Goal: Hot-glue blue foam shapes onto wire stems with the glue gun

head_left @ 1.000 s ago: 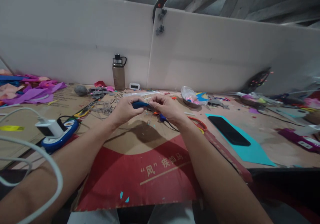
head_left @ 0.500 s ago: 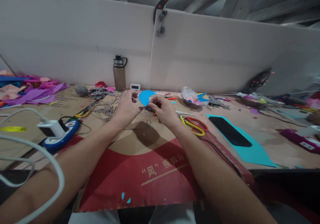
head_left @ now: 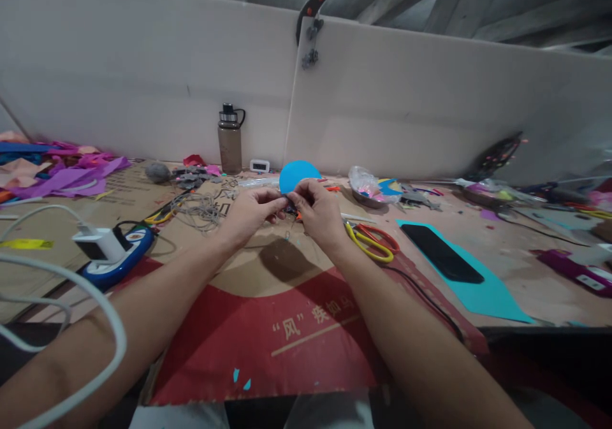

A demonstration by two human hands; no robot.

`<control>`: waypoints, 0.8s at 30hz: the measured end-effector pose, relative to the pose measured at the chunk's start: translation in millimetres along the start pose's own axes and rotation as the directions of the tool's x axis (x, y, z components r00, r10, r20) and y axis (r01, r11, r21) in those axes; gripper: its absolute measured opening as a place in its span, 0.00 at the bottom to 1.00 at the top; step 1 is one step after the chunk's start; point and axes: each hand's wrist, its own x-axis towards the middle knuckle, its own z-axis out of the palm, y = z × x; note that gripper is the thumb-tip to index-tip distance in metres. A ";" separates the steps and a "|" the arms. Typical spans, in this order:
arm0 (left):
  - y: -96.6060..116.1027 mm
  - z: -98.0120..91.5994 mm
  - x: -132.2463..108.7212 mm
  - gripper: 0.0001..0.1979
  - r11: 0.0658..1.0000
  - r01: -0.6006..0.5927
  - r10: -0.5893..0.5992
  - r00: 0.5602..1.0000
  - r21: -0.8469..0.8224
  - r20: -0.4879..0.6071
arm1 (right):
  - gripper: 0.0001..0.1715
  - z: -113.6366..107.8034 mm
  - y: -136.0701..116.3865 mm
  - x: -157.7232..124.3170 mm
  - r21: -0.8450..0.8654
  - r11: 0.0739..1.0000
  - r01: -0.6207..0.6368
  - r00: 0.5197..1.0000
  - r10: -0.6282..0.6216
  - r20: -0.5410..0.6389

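Observation:
A rounded bright-blue piece, paper or thin sheet [head_left: 297,173], stands up above my fingertips over the cardboard. My right hand [head_left: 316,211] pinches its lower edge between thumb and bent fingers. Close beside it, my left hand [head_left: 255,213] is closed in a pinch, its fingertips almost meeting the right ones; what they hold is too small to tell. Something dark and small shows just under the fingertips. Tangled grey string [head_left: 198,211] lies to the left of my left hand. Yellow-handled scissors [head_left: 370,243] and a red-orange handle [head_left: 385,236] lie right of my right wrist.
A red-printed cardboard sheet [head_left: 268,359] covers the near table. Left are a blue power strip [head_left: 112,266] and a white cable [head_left: 112,314]. A bottle [head_left: 230,145] stands at the back wall. Right lie a black phone [head_left: 442,254] on turquoise sheet and a filled bowl [head_left: 370,194].
The blue piece has swung up and right, now showing a rounder face. My left hand has moved right and closed into a pinch beside my right fingers.

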 end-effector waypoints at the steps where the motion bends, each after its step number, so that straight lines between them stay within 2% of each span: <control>1: -0.3 0.3 0.2 0.11 0.999 -0.002 0.002 1.000 -0.035 0.000 | 0.09 -0.2 -0.4 -0.1 -0.002 1.000 0.002 1.000 -0.002 -0.008; 7: -0.7 2.1 0.1 0.11 0.996 -0.004 0.004 1.000 -0.095 -0.006 | 0.08 0.8 1.5 -0.7 -0.056 0.998 0.036 0.999 -0.037 -0.012; 13: 1.5 1.7 0.8 0.10 0.992 0.011 -0.020 0.997 -0.125 -0.076 | 0.06 0.3 1.5 0.2 0.004 0.999 0.050 0.999 -0.050 0.001; 20: 1.7 5.0 1.3 0.08 0.956 0.073 -0.094 0.994 -0.285 -0.062 | 0.06 0.9 0.5 1.3 0.006 1.000 0.003 0.999 -0.003 -0.036; 24: 4.1 5.6 0.5 0.10 0.948 0.077 -0.103 0.992 -0.310 -0.068 | 0.06 1.1 -0.2 0.6 -0.004 1.000 -0.017 0.999 0.017 -0.030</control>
